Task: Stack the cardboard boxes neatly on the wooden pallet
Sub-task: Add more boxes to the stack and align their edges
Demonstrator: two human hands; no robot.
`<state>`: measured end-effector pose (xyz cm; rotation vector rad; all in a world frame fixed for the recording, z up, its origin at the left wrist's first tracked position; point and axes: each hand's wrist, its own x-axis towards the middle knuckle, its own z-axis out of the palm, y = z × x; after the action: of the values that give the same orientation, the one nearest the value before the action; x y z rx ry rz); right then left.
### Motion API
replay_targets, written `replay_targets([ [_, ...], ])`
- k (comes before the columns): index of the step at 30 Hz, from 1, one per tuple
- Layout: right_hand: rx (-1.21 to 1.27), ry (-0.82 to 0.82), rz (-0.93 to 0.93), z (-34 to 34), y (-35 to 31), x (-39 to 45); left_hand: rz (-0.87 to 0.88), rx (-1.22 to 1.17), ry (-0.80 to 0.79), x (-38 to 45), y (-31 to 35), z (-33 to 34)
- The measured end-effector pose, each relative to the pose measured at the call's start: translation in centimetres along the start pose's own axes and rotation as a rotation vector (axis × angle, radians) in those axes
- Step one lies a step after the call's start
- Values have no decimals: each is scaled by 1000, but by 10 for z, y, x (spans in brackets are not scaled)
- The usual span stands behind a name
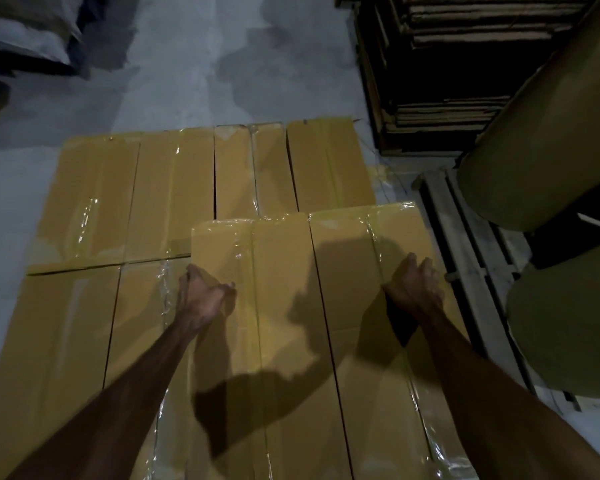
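Several long taped cardboard boxes [174, 188] lie side by side in a flat layer below me. On top of that layer, near me, sit two more long boxes: a left one [278, 306] and a right one [354, 271]. My left hand [203, 294] grips the left edge of the upper left box, fingers curled over its side. My right hand [414, 284] grips the right edge of the upper right box. The pallet beneath this stack is hidden by the boxes.
A wooden pallet [465, 251] lies on the floor to the right, carrying big brown paper rolls [548, 140]. Stacks of flat cardboard sheets [447, 64] stand at the back right. Grey concrete floor [187, 64] stretches beyond the boxes; white sacks [25, 32] sit far left.
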<state>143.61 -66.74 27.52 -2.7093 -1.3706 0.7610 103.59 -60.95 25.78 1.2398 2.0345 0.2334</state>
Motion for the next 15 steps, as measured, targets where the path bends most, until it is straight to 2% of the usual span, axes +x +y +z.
replay_targets([
  [7,109,33,111,-3,20,22,-2,6,56,-1,2,11],
  [11,174,5,105,-3,28,25,17,18,80,-5,3,15],
  [15,136,-51,70,-8,36,25,18,48,67,-7,3,16],
])
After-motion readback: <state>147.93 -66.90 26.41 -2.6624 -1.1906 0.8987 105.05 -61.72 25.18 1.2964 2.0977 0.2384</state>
